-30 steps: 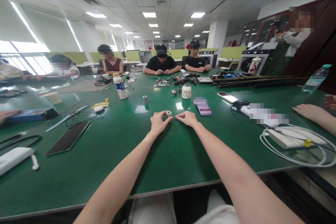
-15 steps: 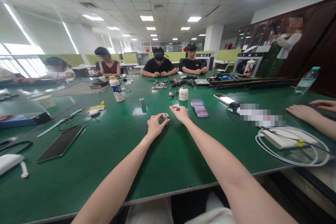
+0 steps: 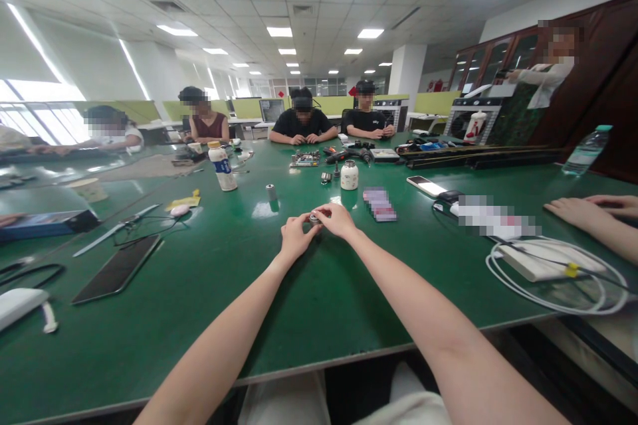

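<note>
Between thumb and fingers, my left hand (image 3: 295,237) grips a small round metal part (image 3: 314,218) low over the table. My right hand (image 3: 337,220) is closed in a pinch, its fingertips on top of that part. Those fingertips cover much of the metal, and whether they also hold a smaller piece cannot be seen. A grey metal cylinder (image 3: 270,192) stands upright a little beyond my left hand. Farther off, past my right hand, is a squat white bottle (image 3: 349,176) with an open top.
On the green table (image 3: 199,325) lie a dark tablet (image 3: 118,269) at left, a blue-labelled bottle (image 3: 222,169) and a white phone (image 3: 425,186). White cables (image 3: 491,265) loop at right, near another person's hand (image 3: 573,212). Several people sit around the table.
My right hand has moved left and down, bringing its fingertips onto the round metal part. My left hand has stayed in place, still gripping it.
</note>
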`<state>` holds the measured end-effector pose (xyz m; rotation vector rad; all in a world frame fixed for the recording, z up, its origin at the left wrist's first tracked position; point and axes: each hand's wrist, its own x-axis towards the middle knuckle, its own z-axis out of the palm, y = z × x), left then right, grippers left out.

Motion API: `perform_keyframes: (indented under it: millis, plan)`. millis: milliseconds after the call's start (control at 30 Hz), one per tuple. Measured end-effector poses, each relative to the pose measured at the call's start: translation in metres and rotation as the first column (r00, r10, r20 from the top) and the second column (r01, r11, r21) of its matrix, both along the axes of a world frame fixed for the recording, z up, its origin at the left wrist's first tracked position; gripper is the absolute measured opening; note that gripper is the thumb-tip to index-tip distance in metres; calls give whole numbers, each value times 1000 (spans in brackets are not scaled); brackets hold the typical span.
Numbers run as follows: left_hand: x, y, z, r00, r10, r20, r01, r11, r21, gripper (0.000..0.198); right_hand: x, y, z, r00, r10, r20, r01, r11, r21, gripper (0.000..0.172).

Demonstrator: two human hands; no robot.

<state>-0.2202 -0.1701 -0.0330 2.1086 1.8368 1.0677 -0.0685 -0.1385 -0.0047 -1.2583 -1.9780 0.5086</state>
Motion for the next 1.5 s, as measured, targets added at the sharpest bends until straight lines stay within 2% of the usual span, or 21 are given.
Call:
perform_keyframes:
  millis: [267, 533, 800, 933, 1033, 1167, 1267, 1333, 1400, 1500]
  plan:
    - [2, -2, 2, 1000, 4, 1, -4, 1000, -15, 34, 0, -5, 4, 996, 8, 84, -15, 997, 82, 21]
    - [2, -2, 3, 1000, 4, 2, -4, 1000, -28, 35, -1, -10, 4, 999, -22, 39, 22, 1000, 5, 17]
    - [1, -3, 3, 1000, 1, 16, -1, 1000, -17, 34, -2, -12, 4, 994, -110, -17, 109, 994, -7, 14]
    - [1, -3, 3, 1000, 6, 12, -5, 1000, -18, 33, 0, -11, 2, 998, -65, -16, 65, 998, -8, 20]
    - [1, -2, 3, 1000, 4, 13, -4, 1000, -19, 35, -1, -10, 0, 999, -50, 18, 50, 999, 10, 18]
    - [2, -3, 3, 1000, 7, 12, -7, 1000, -18, 35, -5, -4, 0, 996, -89, -27, 90, 995, 36, 20]
    - [3, -4, 4, 1000, 6, 19, -6, 1000, -8, 34, -1, 1, -2, 982, -177, -70, 179, 983, 28, 26]
    - [3, -5, 5, 1000, 3, 30, -3, 1000, -2, 32, 7, 2, -5, 971, -237, -26, 238, 971, 13, 29]
    - [3, -6, 5, 999, 1, 37, -1, 1000, 3, 31, 17, 1, -11, 962, -258, 92, 260, 966, -12, 28]
    - [4, -6, 4, 999, -1, 49, 0, 1000, 12, 37, 32, -4, -21, 938, -202, 280, 225, 973, -53, 25]
